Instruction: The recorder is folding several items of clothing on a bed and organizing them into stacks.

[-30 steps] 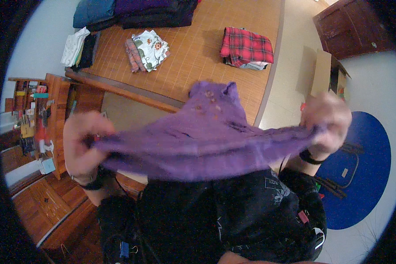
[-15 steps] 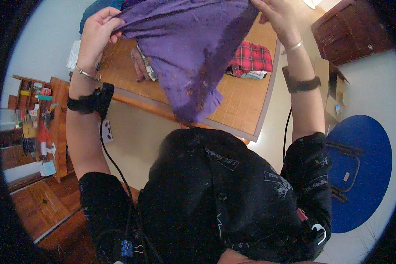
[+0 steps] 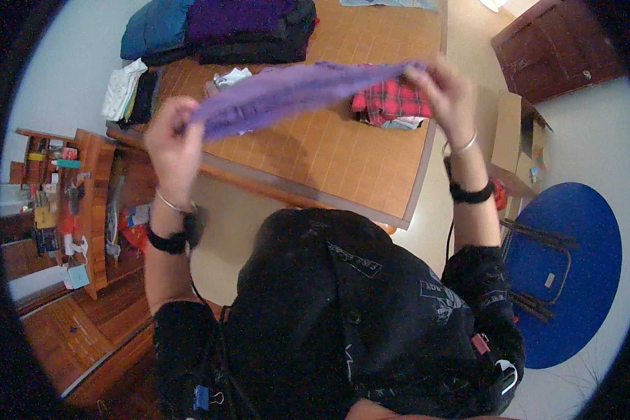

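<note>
A purple cloth garment (image 3: 280, 96) is stretched between my hands above the wooden-slatted bed mat, blurred by motion; its exact kind cannot be made out. My left hand (image 3: 175, 133) pinches one end, and my right hand (image 3: 444, 94) grips the other. Behind and below the cloth's right end lies a folded red plaid garment (image 3: 392, 103) on top of other folded cloth. Some white and grey cloth (image 3: 232, 77) shows partly behind the purple one.
Folded teal and dark purple bedding (image 3: 241, 24) is piled at the far left of the mat (image 3: 315, 154). White clothes (image 3: 124, 89) lie at its left edge. A wooden shelf (image 3: 91, 210) stands left; a cardboard box (image 3: 514, 143) and a folded blue round table (image 3: 574, 273) stand right.
Both hands have come down toward me with the purple cloth. It hung as a wide sheet before; now it swings up into a narrow band, uncovering more of the mat and bedding.
</note>
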The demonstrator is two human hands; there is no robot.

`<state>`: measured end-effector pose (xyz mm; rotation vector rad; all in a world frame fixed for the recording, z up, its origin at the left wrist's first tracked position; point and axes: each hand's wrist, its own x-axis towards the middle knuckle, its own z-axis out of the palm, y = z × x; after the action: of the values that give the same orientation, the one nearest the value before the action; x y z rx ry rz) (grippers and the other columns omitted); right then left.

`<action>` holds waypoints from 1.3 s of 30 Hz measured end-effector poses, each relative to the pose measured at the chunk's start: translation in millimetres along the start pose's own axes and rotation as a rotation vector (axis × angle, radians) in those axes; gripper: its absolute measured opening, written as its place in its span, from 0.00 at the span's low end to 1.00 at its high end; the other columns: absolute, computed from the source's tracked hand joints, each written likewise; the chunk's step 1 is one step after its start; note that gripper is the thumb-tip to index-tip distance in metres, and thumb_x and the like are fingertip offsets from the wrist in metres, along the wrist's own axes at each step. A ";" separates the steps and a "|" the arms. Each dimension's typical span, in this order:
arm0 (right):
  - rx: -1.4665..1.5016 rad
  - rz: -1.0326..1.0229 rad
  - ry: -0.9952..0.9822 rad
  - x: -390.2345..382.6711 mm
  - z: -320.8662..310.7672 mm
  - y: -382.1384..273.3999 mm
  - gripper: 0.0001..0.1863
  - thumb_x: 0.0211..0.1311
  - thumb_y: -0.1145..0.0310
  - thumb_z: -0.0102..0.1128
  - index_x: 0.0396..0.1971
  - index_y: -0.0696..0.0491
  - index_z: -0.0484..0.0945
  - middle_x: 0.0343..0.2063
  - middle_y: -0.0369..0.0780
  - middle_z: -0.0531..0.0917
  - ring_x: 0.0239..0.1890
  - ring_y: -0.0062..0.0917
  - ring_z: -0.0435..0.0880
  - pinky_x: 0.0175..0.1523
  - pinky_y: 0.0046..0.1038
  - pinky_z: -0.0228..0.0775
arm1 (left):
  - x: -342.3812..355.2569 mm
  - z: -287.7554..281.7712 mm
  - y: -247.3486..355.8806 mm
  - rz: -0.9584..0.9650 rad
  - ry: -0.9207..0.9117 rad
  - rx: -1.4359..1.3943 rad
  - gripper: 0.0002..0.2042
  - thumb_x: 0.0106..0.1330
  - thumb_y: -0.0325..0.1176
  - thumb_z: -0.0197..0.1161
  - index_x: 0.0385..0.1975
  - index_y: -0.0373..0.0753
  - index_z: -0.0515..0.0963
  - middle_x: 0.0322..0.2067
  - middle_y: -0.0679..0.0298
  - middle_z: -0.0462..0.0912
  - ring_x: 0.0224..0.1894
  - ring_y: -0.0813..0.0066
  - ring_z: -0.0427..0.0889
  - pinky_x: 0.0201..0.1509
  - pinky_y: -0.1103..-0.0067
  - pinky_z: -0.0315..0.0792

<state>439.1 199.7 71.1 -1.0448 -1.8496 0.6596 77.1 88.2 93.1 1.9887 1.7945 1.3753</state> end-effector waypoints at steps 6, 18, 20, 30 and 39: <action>-0.079 0.102 -0.230 -108.8 47.7 51.9 0.05 0.52 0.74 0.58 0.25 0.60 0.75 0.25 0.36 0.76 0.27 0.19 0.78 0.31 0.18 0.70 | -107.8 38.6 -32.4 -0.439 -0.191 -0.097 0.08 0.49 0.19 0.54 0.30 0.33 0.72 0.24 0.63 0.78 0.31 0.79 0.78 0.34 0.84 0.70; 0.316 0.662 -0.359 -214.5 69.0 77.7 0.06 0.52 0.74 0.60 0.22 0.61 0.74 0.24 0.35 0.76 0.25 0.16 0.77 0.30 0.17 0.70 | -179.8 60.9 -56.1 -0.559 -0.466 -0.095 0.04 0.47 0.22 0.55 0.24 0.36 0.71 0.18 0.63 0.75 0.21 0.80 0.73 0.25 0.82 0.67; 0.270 0.644 -0.402 -215.2 68.5 87.1 0.07 0.53 0.71 0.59 0.22 0.60 0.74 0.21 0.35 0.76 0.24 0.15 0.76 0.30 0.17 0.70 | -183.7 63.9 -59.7 -0.543 -0.483 -0.047 0.04 0.47 0.22 0.55 0.24 0.36 0.71 0.18 0.64 0.74 0.21 0.81 0.73 0.25 0.82 0.67; 0.060 0.555 -0.321 -176.7 90.3 130.8 0.10 0.56 0.69 0.56 0.22 0.60 0.71 0.18 0.35 0.76 0.22 0.15 0.76 0.28 0.18 0.70 | -132.4 84.7 -112.5 -0.572 -0.776 -0.254 0.02 0.47 0.22 0.55 0.22 0.34 0.71 0.15 0.66 0.73 0.17 0.81 0.72 0.21 0.84 0.65; -0.055 0.588 -0.258 -84.6 142.2 213.8 0.11 0.56 0.68 0.54 0.26 0.62 0.71 0.18 0.37 0.75 0.18 0.18 0.77 0.21 0.18 0.68 | -49.9 172.8 -217.2 -1.011 -0.875 -0.323 0.05 0.53 0.30 0.54 0.23 0.36 0.71 0.16 0.65 0.74 0.16 0.80 0.73 0.18 0.83 0.66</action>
<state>418.7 231.1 -196.6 -1.6264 -1.7780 1.1329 43.2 186.7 -169.0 0.9405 1.5587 0.3342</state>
